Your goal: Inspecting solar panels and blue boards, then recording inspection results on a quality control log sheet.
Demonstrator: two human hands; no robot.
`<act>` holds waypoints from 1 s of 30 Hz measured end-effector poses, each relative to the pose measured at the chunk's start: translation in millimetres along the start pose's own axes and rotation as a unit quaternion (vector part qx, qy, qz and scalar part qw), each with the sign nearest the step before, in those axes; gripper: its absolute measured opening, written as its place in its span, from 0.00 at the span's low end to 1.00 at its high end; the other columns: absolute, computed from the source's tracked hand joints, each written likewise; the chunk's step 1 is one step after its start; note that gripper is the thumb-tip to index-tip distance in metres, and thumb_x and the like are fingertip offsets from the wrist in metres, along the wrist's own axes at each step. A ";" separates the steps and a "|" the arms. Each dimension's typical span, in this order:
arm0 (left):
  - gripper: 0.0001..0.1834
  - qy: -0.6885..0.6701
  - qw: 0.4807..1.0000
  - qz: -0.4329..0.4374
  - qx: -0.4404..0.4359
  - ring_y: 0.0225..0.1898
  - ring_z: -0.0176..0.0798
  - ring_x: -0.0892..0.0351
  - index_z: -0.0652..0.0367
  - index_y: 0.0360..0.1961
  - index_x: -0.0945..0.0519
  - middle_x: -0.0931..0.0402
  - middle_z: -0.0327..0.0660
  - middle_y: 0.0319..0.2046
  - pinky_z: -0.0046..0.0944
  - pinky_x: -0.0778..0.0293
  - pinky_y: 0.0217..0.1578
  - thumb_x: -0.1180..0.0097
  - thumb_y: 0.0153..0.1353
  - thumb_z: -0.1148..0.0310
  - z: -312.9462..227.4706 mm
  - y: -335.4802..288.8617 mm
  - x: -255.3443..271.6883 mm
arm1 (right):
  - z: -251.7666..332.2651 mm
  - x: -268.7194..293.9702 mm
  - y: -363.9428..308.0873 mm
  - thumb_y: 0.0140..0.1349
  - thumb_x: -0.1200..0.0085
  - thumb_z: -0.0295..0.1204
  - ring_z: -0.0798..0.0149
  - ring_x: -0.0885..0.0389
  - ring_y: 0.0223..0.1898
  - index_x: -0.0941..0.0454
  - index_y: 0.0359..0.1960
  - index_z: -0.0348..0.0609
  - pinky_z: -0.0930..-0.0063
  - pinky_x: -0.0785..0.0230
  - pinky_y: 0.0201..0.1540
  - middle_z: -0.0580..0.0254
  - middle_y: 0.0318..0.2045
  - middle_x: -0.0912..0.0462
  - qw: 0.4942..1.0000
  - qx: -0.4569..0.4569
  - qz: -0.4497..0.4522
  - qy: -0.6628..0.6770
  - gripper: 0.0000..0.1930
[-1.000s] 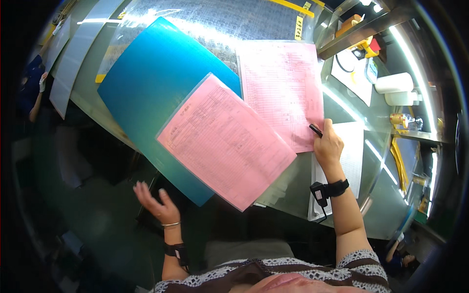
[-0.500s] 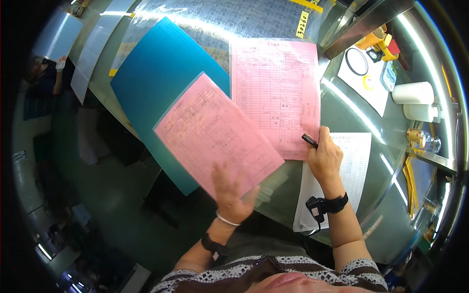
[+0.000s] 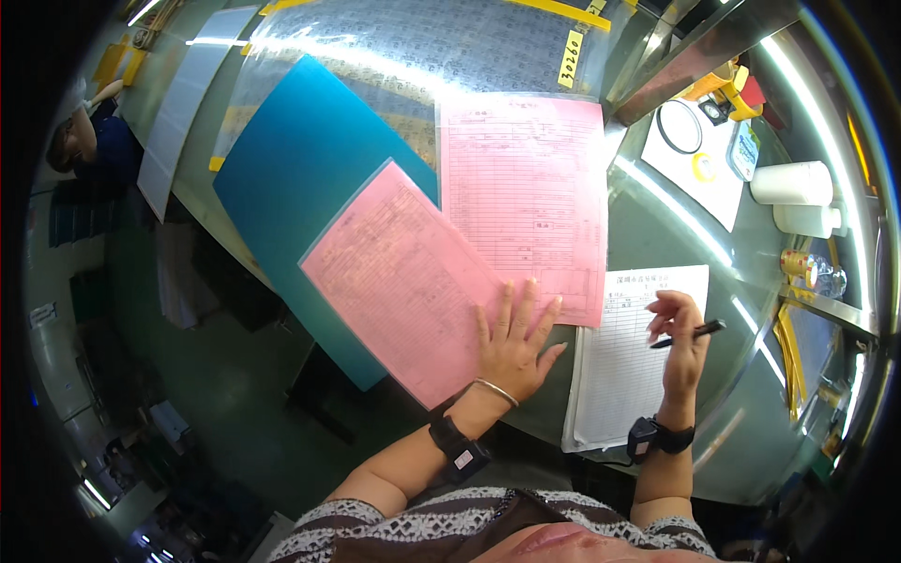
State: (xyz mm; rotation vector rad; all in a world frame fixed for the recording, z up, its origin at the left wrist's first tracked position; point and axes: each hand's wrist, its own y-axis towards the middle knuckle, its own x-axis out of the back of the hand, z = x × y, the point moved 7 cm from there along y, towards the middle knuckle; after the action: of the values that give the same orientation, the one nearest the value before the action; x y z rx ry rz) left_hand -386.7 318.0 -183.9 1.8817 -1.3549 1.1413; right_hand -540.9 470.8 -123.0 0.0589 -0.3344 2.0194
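Note:
My left hand lies flat with fingers spread, its fingertips across the near corners of two pink printed forms in clear sleeves. One pink form is tilted and rests partly on a blue-green board. The other pink form lies straighter, to its right. Over a white stack of printed sheets, my right hand holds a black pen between curled fingers. The pen lies nearly level, and its tip seems clear of the paper.
Behind the forms spreads a patterned sheet under clear film with yellow tape. A white paper at the right carries a black ring and a tape roll. White bottles stand beyond. Another person is at far left.
My left hand has moved right and come down flat on the pink forms. My right hand has left the right-hand form's edge and moved right, over the white sheets, with the pen.

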 end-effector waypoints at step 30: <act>0.31 0.144 0.987 -0.059 -0.029 0.70 0.55 0.57 0.44 0.64 0.35 0.50 0.48 0.68 0.63 0.62 0.63 0.50 0.58 0.51 -11.9 -1.3 -1.3 | -84.9 104.5 -53.2 0.65 0.51 0.24 0.78 0.28 0.25 0.26 0.38 0.35 0.86 0.35 0.30 0.67 0.25 0.22 0.996 0.042 -0.081 0.014 0.05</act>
State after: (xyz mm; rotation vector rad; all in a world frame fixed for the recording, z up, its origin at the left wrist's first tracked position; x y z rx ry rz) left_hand -389.4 328.8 -179.2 1.6569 -1.0901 1.2430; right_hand -533.1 606.1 -173.9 0.1077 -0.2190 1.8715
